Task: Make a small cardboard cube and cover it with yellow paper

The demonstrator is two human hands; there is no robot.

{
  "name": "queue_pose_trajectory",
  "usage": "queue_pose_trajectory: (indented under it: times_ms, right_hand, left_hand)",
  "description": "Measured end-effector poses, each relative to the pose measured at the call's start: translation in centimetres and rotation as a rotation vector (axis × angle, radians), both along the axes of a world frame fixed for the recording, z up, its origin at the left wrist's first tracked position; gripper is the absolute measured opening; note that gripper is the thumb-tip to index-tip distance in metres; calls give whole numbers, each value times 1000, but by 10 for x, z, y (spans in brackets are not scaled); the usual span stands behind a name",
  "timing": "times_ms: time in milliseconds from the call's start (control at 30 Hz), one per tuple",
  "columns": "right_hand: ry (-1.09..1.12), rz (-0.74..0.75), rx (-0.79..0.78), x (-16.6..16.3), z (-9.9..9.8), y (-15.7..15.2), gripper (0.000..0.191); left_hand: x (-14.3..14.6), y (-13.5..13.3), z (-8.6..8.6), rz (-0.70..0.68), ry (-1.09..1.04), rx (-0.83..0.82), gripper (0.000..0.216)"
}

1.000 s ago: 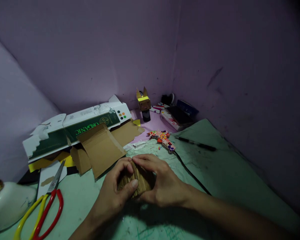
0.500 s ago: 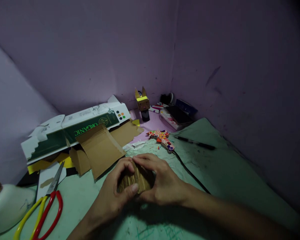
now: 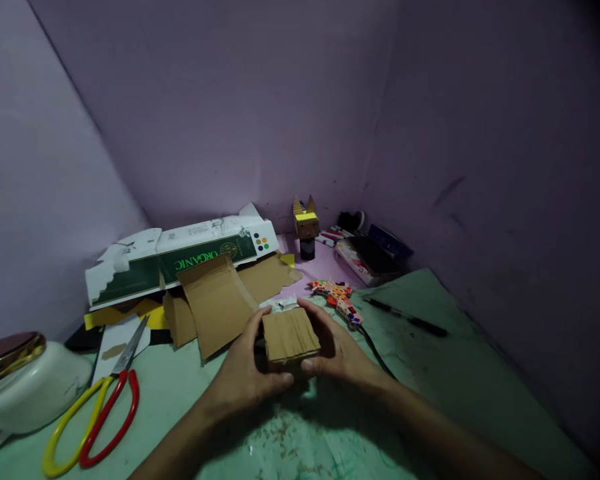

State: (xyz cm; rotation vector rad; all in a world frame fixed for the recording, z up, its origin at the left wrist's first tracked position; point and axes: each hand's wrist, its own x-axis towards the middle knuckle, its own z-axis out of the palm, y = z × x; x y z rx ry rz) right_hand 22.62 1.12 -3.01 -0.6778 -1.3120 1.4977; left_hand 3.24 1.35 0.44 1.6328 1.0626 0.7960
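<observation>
Between my two hands is a small cardboard block (image 3: 291, 335), its ridged brown face turned up toward me. My left hand (image 3: 253, 367) grips its left side, thumb along the lower front. On the right side, my right hand (image 3: 337, 350) holds it with the fingers behind and the thumb at the near corner. The block's underside is hidden. Just beyond my right hand lies a flower-patterned glue gun (image 3: 337, 300) with a black cord. Flat cardboard pieces (image 3: 217, 307) lie beyond my left hand.
Scissors (image 3: 110, 400) with red and yellow handles lie at left, beside a white rounded appliance (image 3: 35, 387). A cut-up green and white box (image 3: 180, 260) leans at the back. A cardboard figure (image 3: 307, 230), markers (image 3: 333, 235), a phone (image 3: 375, 255) and a black pen (image 3: 405, 316) are further right.
The block has been turned, so a broad ridged face now shows on top instead of the layered edges. My fingers have shifted to its sides. The camera view has swung, moving the scene right and down.
</observation>
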Motion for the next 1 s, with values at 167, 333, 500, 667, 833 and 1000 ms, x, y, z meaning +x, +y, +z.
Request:
queue_pose_trajectory:
  times_ms: [167,333,500,667,833,1000]
  right_hand:
    - [-278,-164,19,-2,0,-6,94]
    - [-315,-152,31,0,-4,-3,86]
    - [-330,-107,95,6,2,-3,79]
    - [-399,-160,236,6,8,-4,63]
    - [-196,-17,31,11,8,2,98]
    - [-350,-50,180,17,8,1,108]
  left_hand:
    - [11,-2,-13,65,71,80,75]
    - [7,-3,-20,78,132,94,73]
    - [3,-5,-24,-9,158,119,97]
    - [2,-4,-22,31,79,196,75]
    - [-6,3,-18,118,-310,-111,75]
    - [-5,4,-12,169,-525,-337,66]
